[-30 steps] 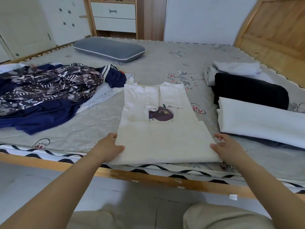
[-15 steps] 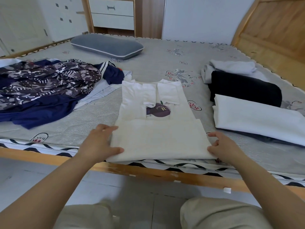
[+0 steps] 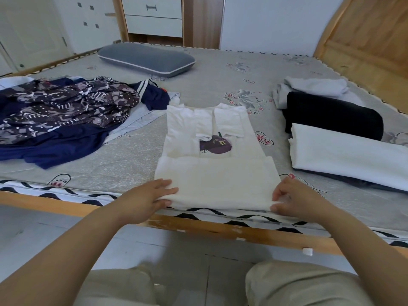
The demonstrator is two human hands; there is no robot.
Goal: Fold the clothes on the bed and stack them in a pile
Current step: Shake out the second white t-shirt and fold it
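The white T-shirt point(image 3: 212, 155) is lying half-folded at the near edge of the bed point(image 3: 209, 80). The left hand point(image 3: 141, 199) and right hand point(image 3: 293, 199) are pinching its near corners, each grip holding cloth. It is judged light, limp and prone to sagging; the folded corners are serving as the soundest hold.

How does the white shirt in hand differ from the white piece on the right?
The white shirt is half folded, purple print showing, gripped by the left hand and right hand. The folded white garment is fully folded, plain, untouched, lying on dark clothing. Both are white and on the bed.
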